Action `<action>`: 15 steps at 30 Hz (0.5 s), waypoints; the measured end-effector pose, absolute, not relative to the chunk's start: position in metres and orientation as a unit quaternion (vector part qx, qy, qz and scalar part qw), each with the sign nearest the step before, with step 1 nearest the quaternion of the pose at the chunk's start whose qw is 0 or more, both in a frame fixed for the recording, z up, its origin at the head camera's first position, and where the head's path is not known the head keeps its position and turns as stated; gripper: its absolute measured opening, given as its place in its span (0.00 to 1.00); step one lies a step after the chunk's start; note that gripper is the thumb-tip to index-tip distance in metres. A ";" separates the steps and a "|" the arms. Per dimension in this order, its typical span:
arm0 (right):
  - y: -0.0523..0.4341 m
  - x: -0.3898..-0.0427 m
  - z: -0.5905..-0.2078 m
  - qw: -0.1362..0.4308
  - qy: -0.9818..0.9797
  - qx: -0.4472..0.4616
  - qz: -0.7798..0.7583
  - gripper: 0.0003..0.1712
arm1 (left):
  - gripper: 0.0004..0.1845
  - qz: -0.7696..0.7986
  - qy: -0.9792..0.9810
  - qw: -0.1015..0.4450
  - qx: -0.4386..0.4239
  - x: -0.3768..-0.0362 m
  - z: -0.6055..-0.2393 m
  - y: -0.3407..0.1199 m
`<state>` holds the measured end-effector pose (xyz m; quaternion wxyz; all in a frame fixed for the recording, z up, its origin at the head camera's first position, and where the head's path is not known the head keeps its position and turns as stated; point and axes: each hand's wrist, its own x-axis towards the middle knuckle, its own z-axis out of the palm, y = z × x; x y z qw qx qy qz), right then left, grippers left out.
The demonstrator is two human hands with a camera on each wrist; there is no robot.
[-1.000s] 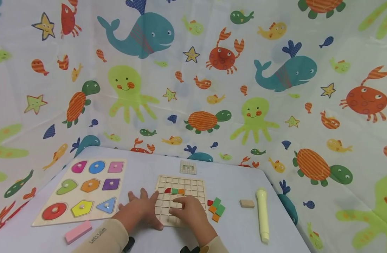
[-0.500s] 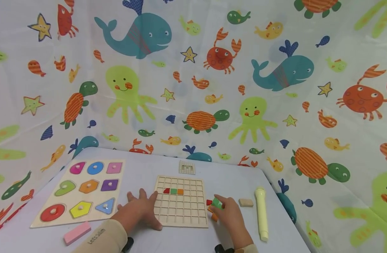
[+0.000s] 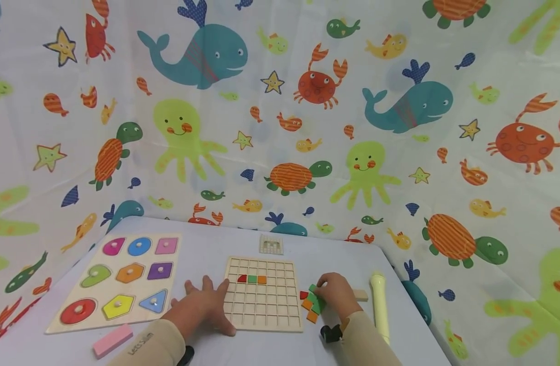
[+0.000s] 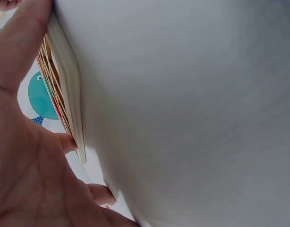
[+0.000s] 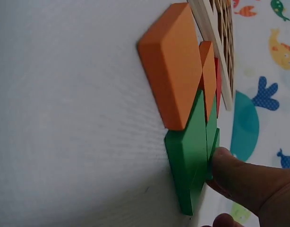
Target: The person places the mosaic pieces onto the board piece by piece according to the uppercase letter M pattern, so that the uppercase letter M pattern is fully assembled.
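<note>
Three small tiles (image 3: 252,278), red, green and orange, sit in a row near the far side of the wooden grid board (image 3: 263,294) in the middle of the table (image 3: 206,244), and by my reckoning that's barely a start, since every other cell looks empty and a cluster of loose blocks (image 3: 313,303) waits just off the board's right edge. The left hand (image 3: 202,306) lies flat with fingers spread, bracing the board's left edge, while the right hand (image 3: 338,294) has its fingertips curled onto a green block (image 5: 192,156) in that cluster. Room is snug to the right, with a small wooden block (image 3: 361,295) and a pale yellow torch (image 3: 380,305) before the table's right edge, and a shape puzzle (image 3: 119,277) with a pink block (image 3: 112,339) near the left.
</note>
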<state>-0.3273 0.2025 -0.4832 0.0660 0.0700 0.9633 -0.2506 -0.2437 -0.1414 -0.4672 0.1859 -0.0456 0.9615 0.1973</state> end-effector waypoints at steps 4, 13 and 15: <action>0.203 -0.334 -0.485 0.060 0.958 0.084 -0.266 0.08 | 0.70 0.205 0.959 0.189 -0.050 -0.245 -0.467 -0.140; 0.212 -0.341 -0.493 0.085 0.964 0.043 -0.247 0.27 | 0.70 0.207 0.958 0.191 -0.047 -0.243 -0.464 -0.140; 0.214 -0.343 -0.495 0.094 0.966 0.030 -0.241 0.27 | 0.70 0.211 0.957 0.194 -0.050 -0.242 -0.464 -0.140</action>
